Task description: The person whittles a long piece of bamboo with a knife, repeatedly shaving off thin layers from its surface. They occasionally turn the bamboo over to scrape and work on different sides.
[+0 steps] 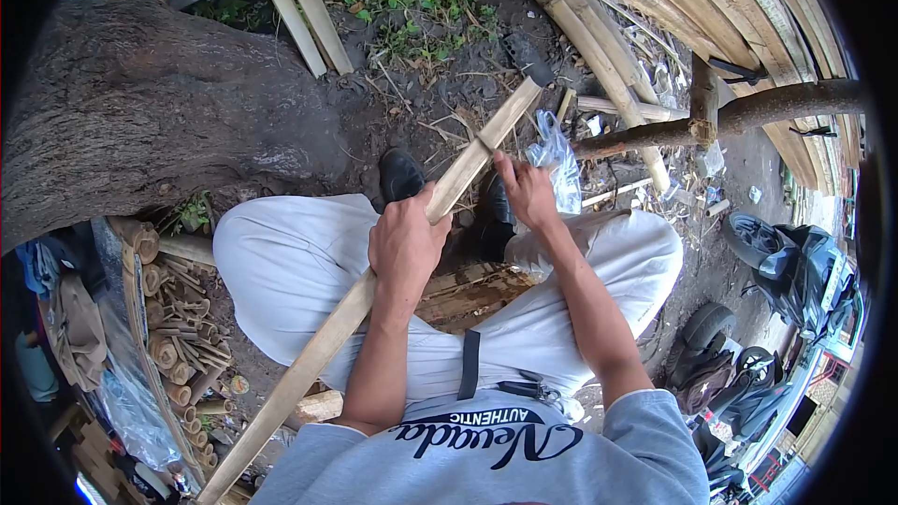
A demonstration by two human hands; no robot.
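Observation:
A long split-bamboo strip [313, 351] runs slantwise from the lower left, across my lap, to a dark-tipped far end near the top middle. My left hand [408, 238] is closed round the strip at about its middle, over my left leg. Farther along, my right hand [528, 192] is closed on a knife, its handle mostly hidden by the fingers. The dark, narrow knife blade [485, 146] lies across the upper part of the strip and touches it. My right index finger points along toward the blade.
A thick tree trunk [168, 112] lies to the left, with stacked bamboo pieces [182, 346] below it. A clear plastic bag [558, 164] is beyond my right hand. Bamboo poles [599, 37] and a branch [767, 110] stand at upper right; a motorcycle [795, 266] is farther right.

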